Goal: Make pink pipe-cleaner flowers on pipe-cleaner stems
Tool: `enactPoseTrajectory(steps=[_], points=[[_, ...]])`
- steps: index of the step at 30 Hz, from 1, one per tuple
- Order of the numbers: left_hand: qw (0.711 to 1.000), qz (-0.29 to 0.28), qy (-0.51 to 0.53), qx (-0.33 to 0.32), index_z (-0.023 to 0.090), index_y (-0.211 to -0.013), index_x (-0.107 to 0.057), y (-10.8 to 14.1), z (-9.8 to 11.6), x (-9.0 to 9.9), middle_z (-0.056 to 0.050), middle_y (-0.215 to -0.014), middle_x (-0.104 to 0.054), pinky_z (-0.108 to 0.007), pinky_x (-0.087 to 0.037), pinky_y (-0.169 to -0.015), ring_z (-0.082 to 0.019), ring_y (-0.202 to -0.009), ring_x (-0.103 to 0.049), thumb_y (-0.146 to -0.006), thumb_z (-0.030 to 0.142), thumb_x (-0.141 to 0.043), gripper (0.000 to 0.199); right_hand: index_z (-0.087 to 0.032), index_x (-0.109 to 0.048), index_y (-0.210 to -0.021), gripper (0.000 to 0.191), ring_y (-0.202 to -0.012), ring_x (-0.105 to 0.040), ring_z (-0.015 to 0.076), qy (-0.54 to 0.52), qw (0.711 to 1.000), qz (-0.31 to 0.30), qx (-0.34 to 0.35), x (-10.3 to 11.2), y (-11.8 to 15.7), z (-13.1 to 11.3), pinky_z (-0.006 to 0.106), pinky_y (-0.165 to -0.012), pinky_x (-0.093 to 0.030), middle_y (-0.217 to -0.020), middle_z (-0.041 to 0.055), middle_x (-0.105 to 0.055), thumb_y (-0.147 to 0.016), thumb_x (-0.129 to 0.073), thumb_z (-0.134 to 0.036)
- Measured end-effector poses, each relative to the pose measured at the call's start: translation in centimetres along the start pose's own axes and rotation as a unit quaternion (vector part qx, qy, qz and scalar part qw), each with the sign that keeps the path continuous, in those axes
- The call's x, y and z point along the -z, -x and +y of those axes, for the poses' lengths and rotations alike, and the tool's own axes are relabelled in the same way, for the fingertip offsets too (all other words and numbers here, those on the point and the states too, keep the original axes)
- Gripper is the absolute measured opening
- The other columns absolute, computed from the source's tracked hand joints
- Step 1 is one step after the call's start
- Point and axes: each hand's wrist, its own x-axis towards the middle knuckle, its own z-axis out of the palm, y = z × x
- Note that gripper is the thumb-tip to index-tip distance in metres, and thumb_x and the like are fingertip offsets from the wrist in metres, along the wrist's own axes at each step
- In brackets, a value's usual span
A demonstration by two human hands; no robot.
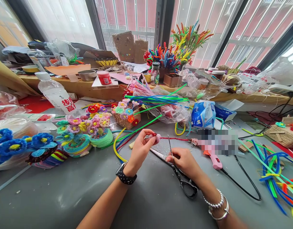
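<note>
Near the middle of the grey table [89, 190], my left hand [143, 143] pinches a small red and pink fuzzy piece [156, 137] between thumb and fingertips. My right hand [182, 159] is closed on a thin metal tool [170, 144] that points upward, just right of that piece. Black-handled scissors [178, 171] lie on the table under my right hand, their blades toward my left hand. A red fuzzy stem [176, 139] runs behind the tool toward a pink glue gun [215, 159], whose front is partly blurred out.
Fuzzy-flower pots [77, 144] and a flower basket [126, 119] stand at the left and centre. A bottle [56, 95] stands behind them. Tissue packs [203, 114], a black cable [244, 190] and loose coloured stems [272, 171] lie right. A cluttered wooden ledge [134, 92] runs behind.
</note>
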Motion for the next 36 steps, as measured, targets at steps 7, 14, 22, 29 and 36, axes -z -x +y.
enactPoseTrajectory(steps=[7,14,22,29,36], points=[[0.996,-0.025,-0.075,-0.033,0.017,-0.087,-0.048,0.19,-0.27,-0.19,-0.001,-0.081,-0.055,-0.027,-0.048,-0.071,-0.012,-0.072,-0.057,-0.072,0.025,-0.057,0.019,-0.015,-0.050,-0.060,0.056,-0.050,-0.036,0.0097,-0.029,0.998,-0.055,0.000,-0.80,0.06,-0.33,0.021,-0.047,-0.025,-0.052,-0.0029,-0.044,-0.069,-0.036,-0.069],[0.998,-0.022,-0.061,-0.018,0.017,-0.086,-0.046,0.11,-0.20,-0.21,0.000,-0.078,-0.056,-0.026,-0.049,-0.070,-0.013,-0.074,-0.060,-0.072,0.023,-0.058,0.020,-0.015,-0.050,-0.058,0.057,-0.050,-0.035,0.0094,-0.036,0.998,-0.058,0.001,-0.94,-0.03,-0.30,0.021,-0.046,-0.024,-0.051,-0.0036,-0.042,-0.068,-0.036,-0.069],[0.998,-0.014,-0.064,-0.012,0.016,-0.086,-0.045,0.10,-0.08,-0.08,0.000,-0.078,-0.055,-0.025,-0.049,-0.066,-0.011,-0.070,-0.059,-0.071,0.023,-0.059,0.021,-0.016,-0.043,-0.050,0.048,-0.048,-0.029,0.0084,-0.040,0.999,-0.031,-0.001,-0.96,-0.08,-0.64,0.022,-0.045,-0.022,-0.047,-0.0048,-0.034,-0.073,-0.043,-0.058],[0.998,0.009,-0.058,-0.006,0.017,-0.085,-0.045,0.13,0.29,-0.01,0.002,-0.077,-0.054,-0.024,-0.050,-0.065,-0.011,-0.067,-0.060,-0.069,0.023,-0.061,0.024,-0.017,-0.033,-0.043,0.039,-0.047,-0.033,0.0075,-0.038,0.999,0.001,-0.020,-0.81,-0.24,-0.45,0.020,-0.044,-0.023,-0.043,-0.0056,-0.035,-0.070,-0.056,-0.033],[0.996,0.002,-0.085,-0.023,0.018,-0.095,-0.045,0.09,0.53,0.16,0.000,-0.082,-0.057,-0.025,-0.050,-0.067,-0.012,-0.071,-0.061,-0.070,0.024,-0.059,0.029,-0.017,-0.027,-0.041,0.041,-0.045,-0.038,0.0066,-0.050,0.999,0.007,-0.012,-0.74,-0.29,0.00,0.019,-0.043,-0.025,-0.042,-0.0050,-0.043,-0.072,-0.053,-0.022]])
